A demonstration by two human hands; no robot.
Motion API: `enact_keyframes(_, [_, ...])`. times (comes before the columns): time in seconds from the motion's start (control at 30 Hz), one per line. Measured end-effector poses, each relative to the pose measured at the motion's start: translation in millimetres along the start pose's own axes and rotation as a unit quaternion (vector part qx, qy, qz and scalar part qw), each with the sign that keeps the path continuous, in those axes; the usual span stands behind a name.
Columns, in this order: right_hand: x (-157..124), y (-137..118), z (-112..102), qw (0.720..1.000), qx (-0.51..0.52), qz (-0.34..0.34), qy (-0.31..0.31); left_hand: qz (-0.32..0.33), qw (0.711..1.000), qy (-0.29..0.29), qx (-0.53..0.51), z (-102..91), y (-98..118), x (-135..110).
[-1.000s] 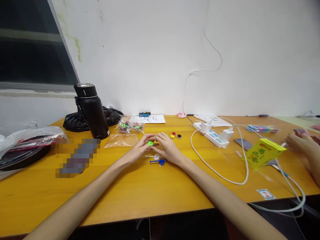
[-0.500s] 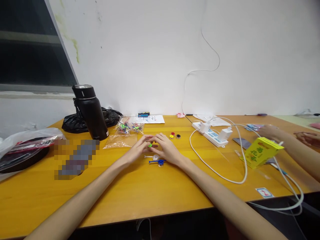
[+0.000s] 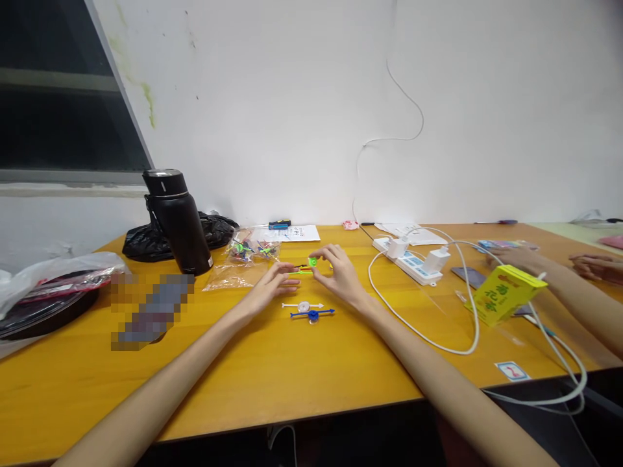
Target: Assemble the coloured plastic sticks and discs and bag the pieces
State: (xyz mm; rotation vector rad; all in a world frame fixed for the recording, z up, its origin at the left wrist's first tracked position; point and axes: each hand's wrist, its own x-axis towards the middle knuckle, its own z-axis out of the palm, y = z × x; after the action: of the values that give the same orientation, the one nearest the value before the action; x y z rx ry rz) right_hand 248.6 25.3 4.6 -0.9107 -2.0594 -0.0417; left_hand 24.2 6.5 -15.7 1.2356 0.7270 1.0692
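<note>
Right hand, thumb and fingertips closed on a green disc; left hand, loosely curled, fingertips at a slender green strip, whether gripping or merely touching cannot be told. The hands stand apart; the strip lies between them, nearer the left, long axis left to right, disc near its right end. White arrow and blue arrow lie nearer the wearer on the counter.

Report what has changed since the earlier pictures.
The person's hands have parted: the right hand has moved rightward, green disc at its fingertips, away from the left hand. A co-worker's arm has reached leftward at the right. The blue arrow piece, white arrow piece and black bottle stayed put.
</note>
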Motion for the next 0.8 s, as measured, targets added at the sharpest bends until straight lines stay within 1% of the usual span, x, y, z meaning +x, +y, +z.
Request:
enact_keyframes(0.13, [0, 12, -2, 1.000, -0.019, 0.009, 0.020, -0.002, 1.000, -0.005, 0.025, 2.8, 2, -2])
enact_keyframes(0.27, [1, 17, -3, 0.999, -0.036, 0.008, 0.029, -0.002, 0.999, -0.005, 0.040, 4.0, 3, -3])
enact_keyframes(0.33, [1, 20, -5, 0.998, -0.050, 0.022, 0.039, -0.002, 0.999, -0.007, 0.049, 3.4, 2, -3])
enact_keyframes(0.43, [0, 35, -9, 0.992, -0.077, 0.074, 0.067, -0.005, 0.997, -0.019, 0.072, 1.9, 1, -3])
enact_keyframes(0.53, [-6, 58, -16, 0.976, -0.116, 0.165, 0.081, -0.011, 0.994, -0.037, 0.099, 0.6, 0, -2])
enact_keyframes(0.6, [-10, 75, -21, 0.960, -0.139, 0.232, 0.072, -0.011, 0.993, -0.042, 0.107, -0.1, -1, -2])
enact_keyframes(0.67, [-13, 87, -26, 0.946, -0.154, 0.280, 0.053, -0.008, 0.993, -0.043, 0.109, -0.8, -2, -1])
enact_keyframes(0.8, [-17, 97, -30, 0.933, -0.178, 0.311, 0.009, -0.001, 0.993, -0.045, 0.109, -2.1, -4, 0])
